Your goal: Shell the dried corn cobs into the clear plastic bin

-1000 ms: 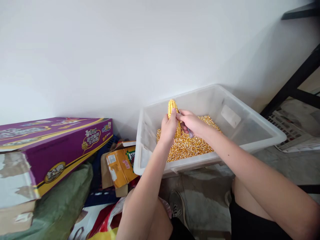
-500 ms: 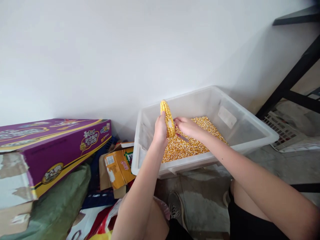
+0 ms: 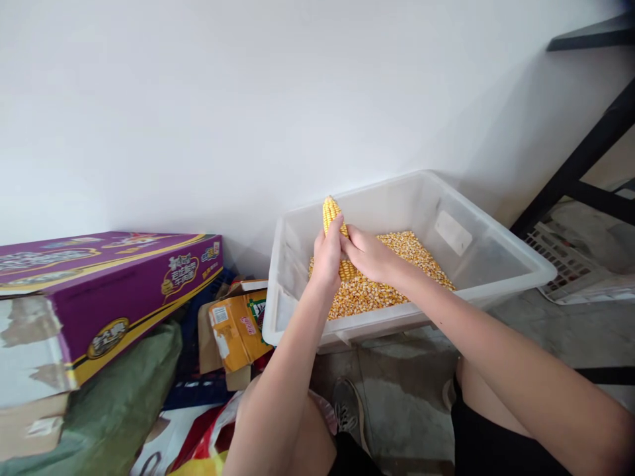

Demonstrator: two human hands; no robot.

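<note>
An ear of yellow corn (image 3: 331,211) stands tilted upright in my left hand (image 3: 328,254), whose fingers are wrapped round it with the thumb on its near side. My right hand (image 3: 366,254) is closed and pressed against the ear's right side. The small flat-bladed tool seen in my right hand half a second ago is hidden now behind the hand and the ear. Below both hands, loose corn kernels (image 3: 370,294) cover the floor of a translucent plastic bin (image 3: 501,254).
At left lies a purple printed carton (image 3: 143,297), with a torn orange box (image 3: 238,334) beside it and a green sack (image 3: 119,390) below. A black metal frame (image 3: 575,172) and a white basket (image 3: 560,264) stand at right. Behind the bin rises a white wall (image 3: 297,99).
My right hand has moved left and closed in on the ear, covering its bare patch. The blade has gone out of sight. My left hand has shifted slightly right with the ear.
</note>
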